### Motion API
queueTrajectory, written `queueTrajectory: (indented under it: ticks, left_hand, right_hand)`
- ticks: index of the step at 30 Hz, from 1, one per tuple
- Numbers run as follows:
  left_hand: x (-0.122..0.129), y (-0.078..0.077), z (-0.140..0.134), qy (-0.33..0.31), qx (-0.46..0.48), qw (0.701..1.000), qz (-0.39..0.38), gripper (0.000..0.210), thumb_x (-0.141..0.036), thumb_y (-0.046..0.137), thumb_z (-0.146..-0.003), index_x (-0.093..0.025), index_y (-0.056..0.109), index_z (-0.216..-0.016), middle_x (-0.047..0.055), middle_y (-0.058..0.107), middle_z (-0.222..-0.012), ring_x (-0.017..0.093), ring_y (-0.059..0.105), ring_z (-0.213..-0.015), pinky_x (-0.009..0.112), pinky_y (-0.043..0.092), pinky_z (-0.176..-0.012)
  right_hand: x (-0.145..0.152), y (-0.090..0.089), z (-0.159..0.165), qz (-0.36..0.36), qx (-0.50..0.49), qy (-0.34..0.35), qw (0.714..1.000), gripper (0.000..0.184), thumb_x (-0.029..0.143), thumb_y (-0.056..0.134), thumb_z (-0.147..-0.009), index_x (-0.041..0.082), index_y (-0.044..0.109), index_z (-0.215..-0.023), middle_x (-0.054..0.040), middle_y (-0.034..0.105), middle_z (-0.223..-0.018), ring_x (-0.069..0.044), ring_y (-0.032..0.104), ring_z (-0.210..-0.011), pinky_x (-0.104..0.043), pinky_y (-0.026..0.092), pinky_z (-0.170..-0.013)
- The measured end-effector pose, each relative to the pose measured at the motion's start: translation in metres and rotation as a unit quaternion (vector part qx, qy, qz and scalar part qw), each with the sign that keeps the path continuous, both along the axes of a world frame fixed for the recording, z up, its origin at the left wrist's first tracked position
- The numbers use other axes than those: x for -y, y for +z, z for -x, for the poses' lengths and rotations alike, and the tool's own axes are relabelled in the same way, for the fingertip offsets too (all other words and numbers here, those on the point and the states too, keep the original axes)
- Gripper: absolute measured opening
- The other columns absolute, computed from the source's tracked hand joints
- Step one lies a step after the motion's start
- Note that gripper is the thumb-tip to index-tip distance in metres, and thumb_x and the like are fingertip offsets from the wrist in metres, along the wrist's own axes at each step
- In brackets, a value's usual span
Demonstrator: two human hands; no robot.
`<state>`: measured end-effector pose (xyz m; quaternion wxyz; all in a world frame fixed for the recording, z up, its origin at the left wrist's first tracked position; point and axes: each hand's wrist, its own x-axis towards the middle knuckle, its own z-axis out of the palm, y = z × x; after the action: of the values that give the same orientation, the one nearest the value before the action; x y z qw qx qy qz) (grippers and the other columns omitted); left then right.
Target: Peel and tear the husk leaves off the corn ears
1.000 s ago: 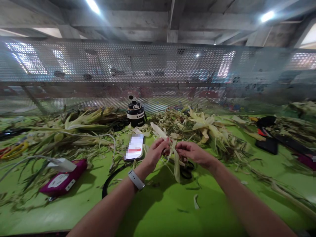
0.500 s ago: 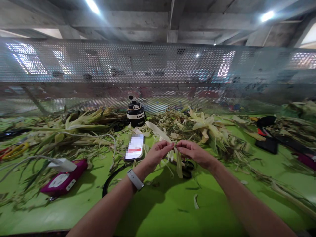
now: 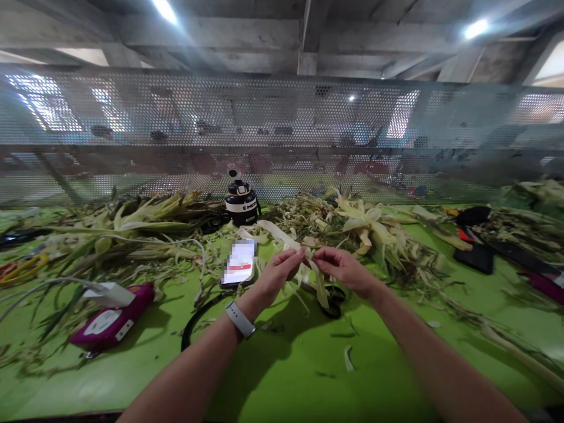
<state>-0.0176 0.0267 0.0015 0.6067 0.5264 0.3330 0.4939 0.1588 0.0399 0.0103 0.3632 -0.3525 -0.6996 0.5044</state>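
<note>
Close together over the middle of the green table [image 3: 282,376], my left hand [image 3: 282,270] and my right hand [image 3: 341,267] pinch pale strips of corn husk [image 3: 278,234] between thumbs and fingertips. One strip reaches up and left beyond my left fingers. Another strip [image 3: 321,288] hangs below the fingertips. The exact spot where the strips meet is partly covered by my fingers. Beneath my right hand lie scissors [image 3: 333,302] with black handles, their blades partly hidden by the husk. My left wrist wears a watch with a light band.
A phone [image 3: 240,262] lies left of my hands, with a black bottle [image 3: 241,202] behind it. A magenta box [image 3: 112,320] with a white plug sits at left. Husk piles [image 3: 379,229] line the back, before a perforated metal screen [image 3: 282,111].
My fingertips have parted slightly, the left hand shifting a little left. The hanging strip has swung and more of the scissor handles shows.
</note>
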Motion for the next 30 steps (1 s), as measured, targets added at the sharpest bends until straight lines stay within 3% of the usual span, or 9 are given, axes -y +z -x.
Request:
queueTrajectory:
  ticks: [10,13,17,20,23,27,30]
  left_hand:
    - [0.003,0.004,-0.003,0.022,-0.006,0.999,-0.024,0.036,-0.049,0.069,-0.069,-0.017,0.053,-0.071,-0.008,0.031,-0.054,0.005,0.022,-0.048,0.02,0.015,-0.044]
    - [0.001,0.002,-0.002,0.031,-0.009,0.999,-0.034,0.034,-0.048,0.067,-0.071,-0.016,0.056,-0.073,-0.008,0.031,-0.055,0.005,0.021,-0.048,0.021,0.014,-0.044]
    - [-0.002,-0.003,-0.003,0.073,-0.032,0.996,-0.042,0.034,-0.048,0.066,-0.072,-0.015,0.058,-0.069,-0.007,0.032,-0.053,0.005,0.021,-0.048,0.022,0.013,-0.045]
    - [-0.002,-0.005,-0.004,0.096,-0.039,0.994,-0.032,0.036,-0.05,0.065,-0.072,-0.016,0.056,-0.066,-0.008,0.031,-0.052,0.006,0.021,-0.048,0.023,0.015,-0.045]
    - [-0.002,-0.006,-0.004,0.115,-0.061,0.991,-0.038,0.035,-0.05,0.064,-0.072,-0.016,0.055,-0.066,-0.007,0.036,-0.053,0.007,0.024,-0.049,0.022,0.018,-0.046]
    - [-0.003,-0.007,-0.002,0.123,-0.095,0.987,-0.049,0.038,-0.052,0.062,-0.073,-0.017,0.05,-0.062,-0.007,0.034,-0.053,0.007,0.023,-0.049,0.022,0.018,-0.045]
    - [-0.002,-0.006,-0.003,0.132,-0.093,0.986,-0.048,0.039,-0.052,0.061,-0.073,-0.018,0.048,-0.061,-0.007,0.032,-0.053,0.007,0.023,-0.049,0.022,0.018,-0.045]
  right_hand:
    - [0.002,-0.002,0.004,-0.021,0.017,-0.006,1.0,0.041,0.057,0.062,-0.072,0.017,0.056,-0.078,0.0033,0.047,-0.064,-0.008,0.043,-0.053,-0.023,0.039,-0.05]
    - [0.001,-0.002,0.004,-0.015,0.013,-0.079,0.997,0.041,0.056,0.066,-0.068,0.019,0.051,-0.08,0.0035,0.048,-0.065,-0.009,0.044,-0.051,-0.023,0.038,-0.047]
    - [0.005,0.001,0.004,-0.117,0.068,-0.207,0.969,0.032,0.048,0.065,-0.072,0.02,0.05,-0.076,0.004,0.045,-0.059,-0.011,0.041,-0.052,-0.024,0.032,-0.048]
    - [0.014,0.005,0.007,-0.128,0.132,-0.131,0.974,0.033,0.048,0.056,-0.08,0.018,0.056,-0.068,0.0017,0.048,-0.058,-0.011,0.041,-0.052,-0.025,0.03,-0.049]
    - [0.019,0.005,0.012,-0.107,0.169,-0.049,0.979,0.031,0.045,0.059,-0.079,0.016,0.06,-0.069,0.0014,0.053,-0.06,-0.011,0.043,-0.055,-0.024,0.032,-0.052]
    - [0.015,0.001,0.013,-0.108,0.126,-0.07,0.984,0.026,0.04,0.057,-0.079,0.016,0.057,-0.071,0.0017,0.052,-0.062,-0.011,0.045,-0.056,-0.023,0.035,-0.053]
    - [0.012,-0.004,0.015,-0.047,0.12,-0.079,0.988,0.028,0.044,0.061,-0.076,0.017,0.055,-0.075,0.0025,0.053,-0.063,-0.009,0.046,-0.049,-0.022,0.037,-0.047]
